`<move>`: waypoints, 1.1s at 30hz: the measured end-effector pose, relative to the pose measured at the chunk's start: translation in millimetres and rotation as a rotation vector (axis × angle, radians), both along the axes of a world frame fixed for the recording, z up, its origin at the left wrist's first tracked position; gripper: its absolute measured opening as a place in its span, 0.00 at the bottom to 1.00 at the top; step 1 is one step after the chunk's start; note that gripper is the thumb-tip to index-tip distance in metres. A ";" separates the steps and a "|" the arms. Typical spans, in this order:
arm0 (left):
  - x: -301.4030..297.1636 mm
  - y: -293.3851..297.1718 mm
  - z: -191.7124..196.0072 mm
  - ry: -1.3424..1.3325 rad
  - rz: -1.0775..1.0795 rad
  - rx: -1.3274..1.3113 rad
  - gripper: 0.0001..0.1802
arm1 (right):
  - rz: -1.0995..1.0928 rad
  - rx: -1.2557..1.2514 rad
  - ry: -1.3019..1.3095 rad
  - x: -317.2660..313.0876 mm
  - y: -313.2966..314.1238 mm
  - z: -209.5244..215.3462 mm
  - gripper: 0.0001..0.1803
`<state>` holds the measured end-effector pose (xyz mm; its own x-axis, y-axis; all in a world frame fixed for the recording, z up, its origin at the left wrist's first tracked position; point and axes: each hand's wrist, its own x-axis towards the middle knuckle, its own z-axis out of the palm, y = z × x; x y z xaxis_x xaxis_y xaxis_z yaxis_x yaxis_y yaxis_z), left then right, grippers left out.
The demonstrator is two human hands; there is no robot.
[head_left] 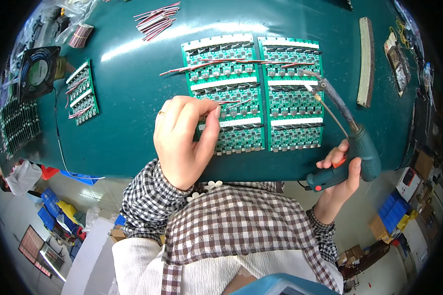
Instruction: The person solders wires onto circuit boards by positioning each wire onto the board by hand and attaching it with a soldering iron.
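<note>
My left hand (pixel 187 135) is over the left panel of green circuit boards (pixel 231 137), thumb and forefinger pinched on a thin wire (pixel 229 102) that lies low over the middle rows. My right hand (pixel 342 169) grips a dark green soldering gun (pixel 366 152) with a red trigger. Its bent metal tip (pixel 310 73) and a thin feed tube (pixel 332 117) reach over the right panel of circuit boards (pixel 295 132). Several red, white and black wires (pixel 206 65) lie loose across the upper rows of both panels.
Further back lie a pile of cut wires (pixel 156 22) and a banded wire bundle (pixel 81 36). At left stand a black fan (pixel 38 73) and a smaller board panel with wires (pixel 83 96). A long pale strip (pixel 365 61) lies at right, near a crumpled foil-like packet (pixel 396 64).
</note>
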<state>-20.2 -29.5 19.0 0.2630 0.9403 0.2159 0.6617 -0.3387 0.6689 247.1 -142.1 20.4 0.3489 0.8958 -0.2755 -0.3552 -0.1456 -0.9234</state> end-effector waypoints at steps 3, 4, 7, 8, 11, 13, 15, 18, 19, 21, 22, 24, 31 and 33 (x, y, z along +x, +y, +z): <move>-11.4 6.1 7.6 0.039 -0.039 0.043 0.06 | 0.024 0.071 0.119 9.1 7.3 -5.2 0.23; -14.6 10.1 14.6 0.023 0.010 0.061 0.05 | 0.007 0.074 0.128 12.2 8.5 -2.8 0.24; -32.2 41.3 20.7 -0.006 0.069 0.163 0.07 | -0.048 0.107 0.218 28.1 9.0 -11.9 0.24; -36.6 55.2 17.1 0.003 0.139 0.104 0.06 | -0.052 0.117 0.258 31.2 10.0 -16.0 0.23; -51.4 89.8 1.4 0.001 0.147 0.067 0.06 | -0.023 0.144 0.282 34.8 14.5 -23.7 0.23; -57.7 105.6 -10.5 0.093 0.090 0.128 0.05 | -0.024 0.128 0.256 30.6 14.3 -23.5 0.22; -58.0 113.8 -14.8 0.144 0.102 0.082 0.05 | -0.025 0.139 0.270 32.0 12.0 -25.1 0.22; -55.9 114.3 -19.6 0.157 0.104 0.012 0.06 | -0.038 0.137 0.260 32.1 13.5 -24.7 0.22; -54.2 113.8 -20.6 0.135 0.091 0.002 0.06 | -0.044 0.130 0.241 31.5 14.1 -24.3 0.22; -52.4 114.6 -19.2 0.107 0.077 -0.016 0.06 | -0.051 0.110 0.225 30.4 16.1 -23.4 0.21; -52.1 116.3 -19.4 0.105 0.067 -0.037 0.06 | -0.055 0.094 0.212 29.7 17.0 -22.9 0.21; -54.3 119.3 -19.5 0.097 0.060 -0.060 0.06 | -0.057 0.088 0.193 28.0 19.2 -21.6 0.20; -56.6 112.4 -22.0 0.002 0.040 -0.048 0.07 | -0.036 0.060 0.161 26.0 17.9 -19.9 0.20; -52.9 108.4 -16.6 -0.073 0.043 -0.048 0.07 | -0.045 0.050 0.148 26.0 16.5 -17.7 0.20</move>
<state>-73.1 78.9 2.4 0.2071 0.9602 0.1874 0.6243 -0.2772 0.7304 273.1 -125.6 2.7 0.3478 0.8940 -0.2826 -0.4926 -0.0822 -0.8664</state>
